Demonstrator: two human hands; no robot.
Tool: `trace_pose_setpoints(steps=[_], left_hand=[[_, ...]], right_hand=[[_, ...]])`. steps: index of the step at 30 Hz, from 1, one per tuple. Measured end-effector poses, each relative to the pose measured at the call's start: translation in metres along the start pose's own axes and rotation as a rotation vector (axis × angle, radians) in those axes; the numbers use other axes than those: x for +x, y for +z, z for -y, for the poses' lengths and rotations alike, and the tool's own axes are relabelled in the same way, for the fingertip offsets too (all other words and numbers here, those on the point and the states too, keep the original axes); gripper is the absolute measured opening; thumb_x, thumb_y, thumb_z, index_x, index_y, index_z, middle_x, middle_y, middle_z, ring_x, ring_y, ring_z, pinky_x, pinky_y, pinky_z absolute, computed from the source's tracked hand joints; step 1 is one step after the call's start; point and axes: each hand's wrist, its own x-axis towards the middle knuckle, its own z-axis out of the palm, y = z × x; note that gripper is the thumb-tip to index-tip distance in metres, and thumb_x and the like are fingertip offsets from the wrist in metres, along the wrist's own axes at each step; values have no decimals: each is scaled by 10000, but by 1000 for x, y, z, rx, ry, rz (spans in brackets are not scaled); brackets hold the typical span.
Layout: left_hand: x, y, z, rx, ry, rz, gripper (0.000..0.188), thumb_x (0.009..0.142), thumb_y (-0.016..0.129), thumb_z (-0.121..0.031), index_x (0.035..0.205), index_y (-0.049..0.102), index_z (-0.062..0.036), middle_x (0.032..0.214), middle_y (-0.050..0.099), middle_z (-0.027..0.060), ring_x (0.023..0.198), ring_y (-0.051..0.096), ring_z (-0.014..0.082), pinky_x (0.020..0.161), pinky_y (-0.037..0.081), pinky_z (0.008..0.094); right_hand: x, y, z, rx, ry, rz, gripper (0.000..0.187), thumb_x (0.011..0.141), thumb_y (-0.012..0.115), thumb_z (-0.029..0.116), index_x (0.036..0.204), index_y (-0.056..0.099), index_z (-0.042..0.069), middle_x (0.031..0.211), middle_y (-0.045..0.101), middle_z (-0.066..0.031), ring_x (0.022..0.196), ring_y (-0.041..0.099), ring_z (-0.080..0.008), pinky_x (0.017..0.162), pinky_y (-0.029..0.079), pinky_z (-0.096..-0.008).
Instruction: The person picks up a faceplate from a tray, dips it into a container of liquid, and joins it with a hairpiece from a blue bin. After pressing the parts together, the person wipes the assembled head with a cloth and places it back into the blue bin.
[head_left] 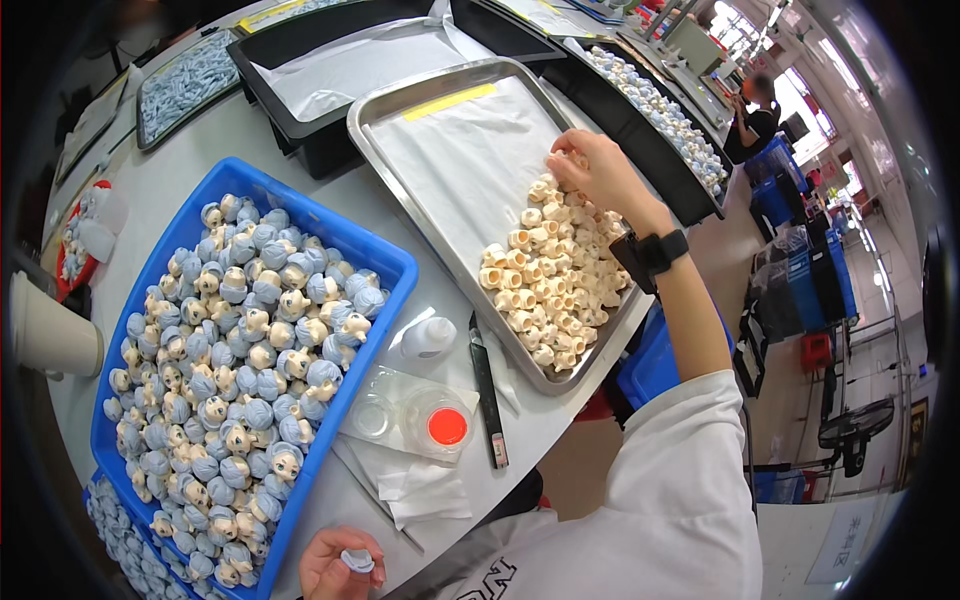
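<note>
My left hand (335,568), low at the front edge, has its fingers closed around a small pale-blue doll hair piece (357,561), hollow side showing. At the far right corner of the metal tray (420,222), my right hand (598,172) pinches a cream-coloured doll face piece, mostly hidden by the fingers. Many more cream hollow face pieces (555,270) lie heaped on white paper in the tray's right half. To the left stands a blue plastic bin (400,270) full of small doll heads (235,385) with pale-blue hair and painted faces.
Between bin and tray lie a small white bottle (428,338), a clear container with red contents (447,426), a black cutter knife (487,390) and folded tissue (425,492). Behind are black trays (300,130). A white cup (55,325) stands far left. A person (757,120) is in the background.
</note>
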Motion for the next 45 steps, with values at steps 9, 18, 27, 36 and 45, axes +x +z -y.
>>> trace_pose_setpoints(steps=[9,18,27,36,45], left_hand=[[1,1,-3,-6,-27,-8,325,894,546,-265,1074,504,3,980,566,135,716,547,145,598,441,229],[1,0,-3,-12,-10,-28,325,895,544,-261,1071,494,7,979,559,141,721,541,150,623,446,239],[1,2,-3,4,-12,-21,318,894,542,-263,1059,498,6,973,563,143,717,546,149,617,453,241],[0,1,-3,11,-15,-22,347,886,553,-280,1064,503,15,973,569,138,713,546,150,619,450,237],[-9,6,-9,61,-5,-105,304,918,481,-260,1033,516,19,913,578,140,689,538,151,606,438,240]], right_hand=[[4,-3,-12,4,-134,-250,240,837,621,226,892,594,-6,722,612,-43,675,581,-102,621,469,-249],[-2,0,3,72,-4,33,242,818,631,236,885,609,4,797,564,-68,729,534,-134,664,448,-263],[-1,1,33,73,-194,-22,228,824,625,227,900,594,14,829,587,-58,770,551,-150,654,441,-273],[-120,-16,-23,340,370,-399,212,906,525,258,922,553,49,844,608,-8,802,553,-92,608,440,-234],[-103,4,-83,472,479,-394,322,942,420,388,943,502,76,901,630,-41,815,568,-115,671,437,-259]])
